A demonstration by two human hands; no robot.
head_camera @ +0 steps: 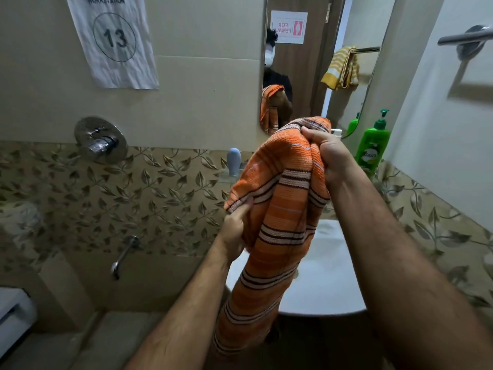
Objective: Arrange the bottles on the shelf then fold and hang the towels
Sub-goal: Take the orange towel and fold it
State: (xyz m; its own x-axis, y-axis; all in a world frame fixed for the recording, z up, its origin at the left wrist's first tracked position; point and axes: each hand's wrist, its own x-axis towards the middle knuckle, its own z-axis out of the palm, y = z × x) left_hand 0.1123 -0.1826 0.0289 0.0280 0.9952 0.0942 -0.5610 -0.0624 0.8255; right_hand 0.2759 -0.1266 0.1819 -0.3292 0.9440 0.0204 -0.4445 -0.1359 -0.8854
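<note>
— Holding the towel (277,209) up over the basin (328,276): why is it gripped at two heights?

— So an edge can be found for folding, it seems. The top bunch is clenched in the right hand (326,153); a striped hem is pinched lower down by the left hand (236,228), and the rest is left hanging between the forearms.

— And the bottles?

— A green bottle (373,145) is seen just beyond the right hand, a grey one (234,161) above the left. A bar (465,38) is mounted well above the right hand, likely for hanging.
</note>
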